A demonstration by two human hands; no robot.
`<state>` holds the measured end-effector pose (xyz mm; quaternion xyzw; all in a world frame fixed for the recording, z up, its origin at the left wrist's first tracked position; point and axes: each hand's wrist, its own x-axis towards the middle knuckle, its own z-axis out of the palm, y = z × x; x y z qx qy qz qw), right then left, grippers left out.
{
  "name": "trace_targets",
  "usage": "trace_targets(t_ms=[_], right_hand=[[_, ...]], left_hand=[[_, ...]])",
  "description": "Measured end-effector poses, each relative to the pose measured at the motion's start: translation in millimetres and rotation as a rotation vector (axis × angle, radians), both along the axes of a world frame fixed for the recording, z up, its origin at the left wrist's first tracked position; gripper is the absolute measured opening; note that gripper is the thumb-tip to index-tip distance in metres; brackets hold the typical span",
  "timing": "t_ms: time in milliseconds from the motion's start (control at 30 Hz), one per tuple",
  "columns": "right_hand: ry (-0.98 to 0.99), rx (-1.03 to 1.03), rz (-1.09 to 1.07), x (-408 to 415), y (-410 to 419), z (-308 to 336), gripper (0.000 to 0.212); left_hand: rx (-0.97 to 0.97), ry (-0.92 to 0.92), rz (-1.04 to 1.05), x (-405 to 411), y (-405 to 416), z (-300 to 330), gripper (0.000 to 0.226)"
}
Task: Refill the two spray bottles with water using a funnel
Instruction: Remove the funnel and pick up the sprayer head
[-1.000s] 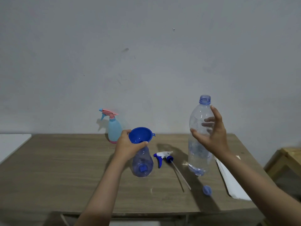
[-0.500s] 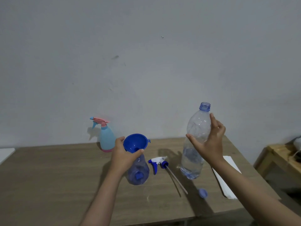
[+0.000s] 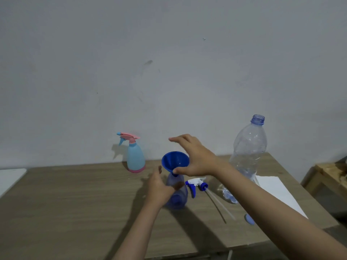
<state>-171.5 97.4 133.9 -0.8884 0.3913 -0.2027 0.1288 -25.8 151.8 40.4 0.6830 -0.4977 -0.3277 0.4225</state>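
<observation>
hands at a funnel (image 3: pixel 175 161) and a blue bottle (image 3: pixel 177 192) on a table (image 3: pixel 75 194).
left hand (image 3: pixel 159 188) curled round the blue bottle; right hand (image 3: pixel 195 158) spread loose over the funnel in its neck. two spray bottles counting the pale one (image 3: pixel 135 156), one loose trigger (image 3: pixel 196 185), one water bottle (image 3: pixel 246 156), one cap (image 3: pixel 250 219).

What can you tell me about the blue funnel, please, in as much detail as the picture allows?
The blue funnel looks like smooth, opaque plastic: a wide round cone narrowing to a short spout. It stands roughly upright, its spout set in the neck of the translucent blue spray bottle, whose trigger head lies beside it on the wooden table. The right hand reaches over it, thumb at its lower cone. The left hand holds the bottle below. The bowl looks empty.
</observation>
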Motion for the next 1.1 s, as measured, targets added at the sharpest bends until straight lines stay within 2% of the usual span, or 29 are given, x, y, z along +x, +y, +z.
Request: trace_targets(t_ms=[67, 133, 200, 300, 467, 567, 600, 667, 800, 933, 1100], right_hand=[[0.241, 0.11, -0.014, 17.6, -12.3, 2.1, 0.095], [0.364, 0.226, -0.018, 30.5, -20.0, 2.3, 0.091], [0.392, 0.291, -0.029, 38.4, -23.9, 5.6, 0.086], [0.372, 0.275, -0.079, 29.7, -26.3, 17.8, 0.088], [0.136, 0.249, -0.139, -4.8, -22.1, 44.2, 0.096], [-0.091, 0.274, -0.14, -25.8, 0.3, 32.6, 0.079], [-0.153, 0.289, -0.14, -30.8, 5.8, 21.3, 0.072], [-0.256, 0.441, -0.228, -32.4, 38.9, -43.4, 0.063], [-0.583, 0.477, -0.43, -28.7, 71.4, -116.8, 0.058], [-0.616, 0.431, -0.597, -18.7, 89.1, -171.8, 0.063], [-0.609, 0.377, -0.64, -12.9, 100.3, -215.0, 0.067]], left_hand=[[0.042, -0.036, -0.025, -0.6, -1.8, -5.2, 0.089], [0.065, -0.071, -0.029, -2.3, -2.9, -9.2, 0.072], [0.07, -0.083, -0.027, -3.2, -4.9, -13.3, 0.056], [0.04, -0.099, -0.012, -11.2, -8.8, -15.4, 0.049], [-0.021, -0.141, -0.037, -6.0, -14.2, -9.4, 0.041], [-0.031, -0.115, -0.021, 5.6, -7.2, -10.9, 0.041], [-0.044, -0.121, -0.023, 11.0, -5.9, -9.4, 0.039], [0.066, -0.137, -0.094, 20.2, 12.8, -47.0, 0.04], [0.005, -0.095, -0.059, 30.7, 20.2, -46.9, 0.053], [-0.015, -0.121, -0.065, 36.2, 15.6, -39.8, 0.052], [-0.079, -0.098, -0.047, 39.6, 15.0, -38.9, 0.051]])
